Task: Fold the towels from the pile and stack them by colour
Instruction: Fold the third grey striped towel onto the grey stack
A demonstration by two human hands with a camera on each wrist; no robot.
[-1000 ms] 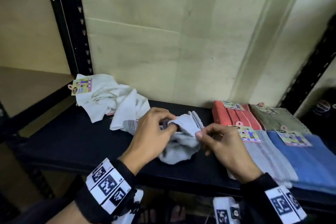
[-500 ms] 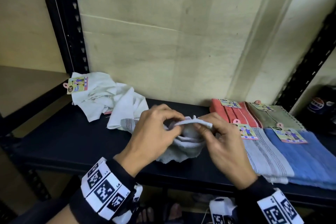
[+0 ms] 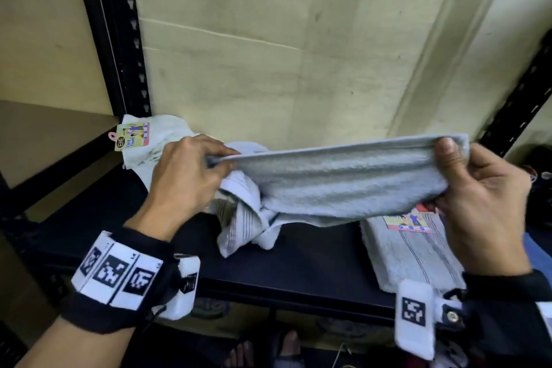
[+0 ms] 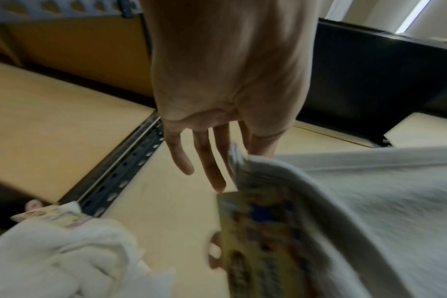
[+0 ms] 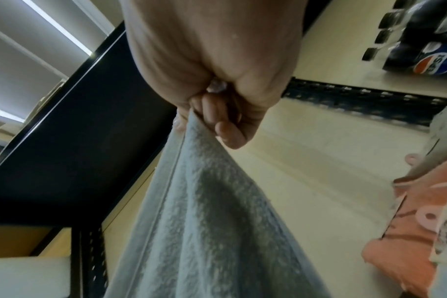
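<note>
A light grey towel [image 3: 337,179] is stretched out in the air above the black shelf [image 3: 298,266]. My left hand [image 3: 191,179] pinches its left top corner, and my right hand [image 3: 472,182] pinches its right top corner. The towel's lower left part hangs bunched onto the shelf. In the left wrist view the grey towel [image 4: 370,201] and its paper label [image 4: 258,242] hang beside my outer fingers [image 4: 212,171], which are straight. In the right wrist view my fingers [image 5: 222,121] curl round the towel's edge [image 5: 191,201]. A crumpled white towel pile [image 3: 155,140] lies at the back left.
A folded grey striped towel [image 3: 418,254] with a label lies at the right of the shelf, and a blue one shows at the right edge. A folded orange towel [image 5: 408,231] sits behind it. Black shelf uprights [image 3: 116,39] stand at left and right. Pepsi bottles [image 5: 434,50] stand far right.
My hands have moved apart and upward, pulling the crumpled grey towel out into a wide stretched band. The left part of it still trails on the shelf.
</note>
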